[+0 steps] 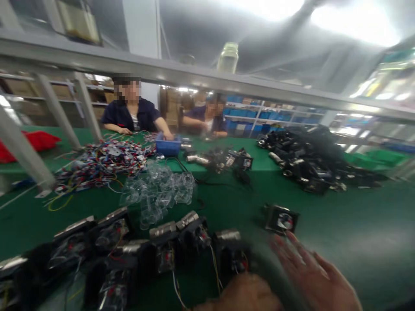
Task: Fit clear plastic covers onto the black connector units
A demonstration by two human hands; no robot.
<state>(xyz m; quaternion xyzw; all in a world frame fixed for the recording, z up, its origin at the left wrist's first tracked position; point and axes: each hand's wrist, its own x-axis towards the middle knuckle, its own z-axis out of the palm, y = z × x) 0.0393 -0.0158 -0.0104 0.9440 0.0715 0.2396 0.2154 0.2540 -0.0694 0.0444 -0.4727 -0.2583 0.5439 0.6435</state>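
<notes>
My right hand (316,276) is blurred at the bottom right, fingers spread and pointing toward a single black unit with a round white face (280,218) that lies on the green table (340,224); it holds nothing. My left hand (243,296) shows only partly at the bottom edge, near a row of black motor-like parts with metal caps (168,246). Whether the left hand grips anything is hidden by blur and the frame edge.
A heap of clear plastic covers (158,190) and a tangle of coloured wires (103,162) lie mid-left. A blue bin (167,147) and a big pile of black parts (311,160) sit farther back. Two other people (131,110) work across the table. Metal frame posts (58,110) stand left.
</notes>
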